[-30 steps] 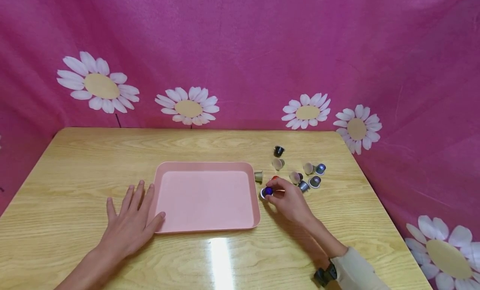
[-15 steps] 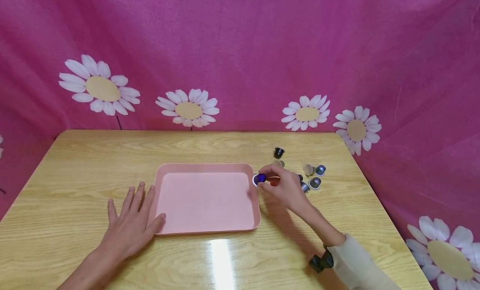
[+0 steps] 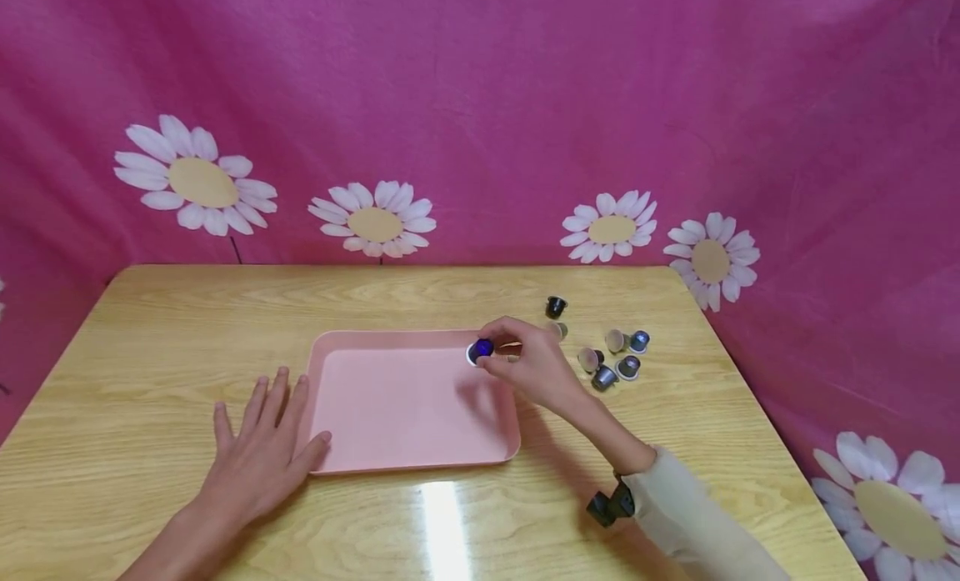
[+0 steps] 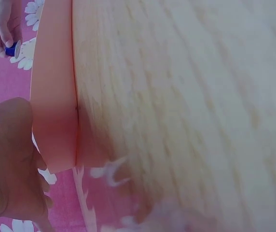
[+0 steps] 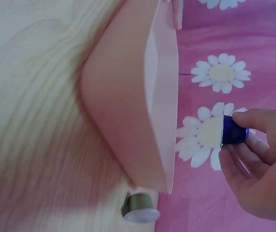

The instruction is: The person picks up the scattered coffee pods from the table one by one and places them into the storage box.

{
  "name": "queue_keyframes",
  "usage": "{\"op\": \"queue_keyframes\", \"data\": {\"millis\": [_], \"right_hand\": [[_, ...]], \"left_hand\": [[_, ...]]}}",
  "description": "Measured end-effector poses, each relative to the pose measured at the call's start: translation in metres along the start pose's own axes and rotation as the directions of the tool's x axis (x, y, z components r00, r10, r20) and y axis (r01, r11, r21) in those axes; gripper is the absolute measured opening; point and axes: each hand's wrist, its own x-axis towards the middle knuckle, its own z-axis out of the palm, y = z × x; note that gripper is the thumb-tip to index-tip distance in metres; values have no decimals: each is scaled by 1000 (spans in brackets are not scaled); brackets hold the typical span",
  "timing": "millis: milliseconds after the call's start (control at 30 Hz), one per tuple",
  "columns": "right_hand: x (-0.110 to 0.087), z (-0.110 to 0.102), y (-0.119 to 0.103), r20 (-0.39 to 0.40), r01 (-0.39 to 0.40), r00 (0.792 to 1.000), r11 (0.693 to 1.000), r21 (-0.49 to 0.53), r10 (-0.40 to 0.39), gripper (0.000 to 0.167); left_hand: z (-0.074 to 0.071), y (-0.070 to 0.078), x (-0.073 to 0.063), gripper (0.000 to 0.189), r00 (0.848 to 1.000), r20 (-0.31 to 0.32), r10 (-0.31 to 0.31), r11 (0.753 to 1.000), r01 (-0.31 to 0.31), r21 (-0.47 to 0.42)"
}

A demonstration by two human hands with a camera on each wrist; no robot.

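Observation:
My right hand [image 3: 536,368] pinches a dark blue coffee capsule [image 3: 483,348] between thumb and fingers, above the far right corner of a pink tray [image 3: 405,406]. The right wrist view shows the blue capsule [image 5: 235,130] turned sideways, its pale rim facing away from the palm. My left hand [image 3: 258,448] lies with its fingers spread at the tray's left side, thumb across the rim. In the tray no other capsule shows. A green-gold capsule [image 5: 140,208] lies beside the tray in the right wrist view; in the head view my right hand hides it.
Several more coffee capsules lie on the wooden table [image 3: 225,306] right of the tray. Among them are a black one [image 3: 556,307], a grey one [image 3: 604,378] and a blue one [image 3: 639,341]. A pink flowered cloth [image 3: 480,131] hangs behind the table.
My right hand has lifted the blue capsule from the table at the tray's right side and carried it left over the tray's rim. My left hand has stayed in place.

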Motion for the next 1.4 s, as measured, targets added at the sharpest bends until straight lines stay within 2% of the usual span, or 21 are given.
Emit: {"op": "queue_keyframes", "data": {"millis": [333, 533, 767, 1100, 1400], "right_hand": [[20, 20, -18, 58, 68, 996, 995, -68, -64, 21], [32, 36, -25, 107, 99, 990, 993, -69, -91, 20], [44, 54, -35, 159, 79, 985, 990, -115, -60, 22], [58, 76, -38, 208, 57, 977, 996, -62, -43, 23], [69, 92, -40, 263, 64, 964, 991, -117, -31, 22]], "left_hand": [[1, 0, 0, 80, 1000, -4, 4, 1000, -4, 0], [-1, -1, -1, 80, 1000, -23, 15, 1000, -15, 6], [-1, -2, -2, 80, 1000, -20, 5, 1000, -5, -4], [-2, -2, -2, 79, 999, -42, 7, 1000, -7, -3], [-1, -2, -1, 79, 1000, -31, 5, 1000, -5, -14]]}}
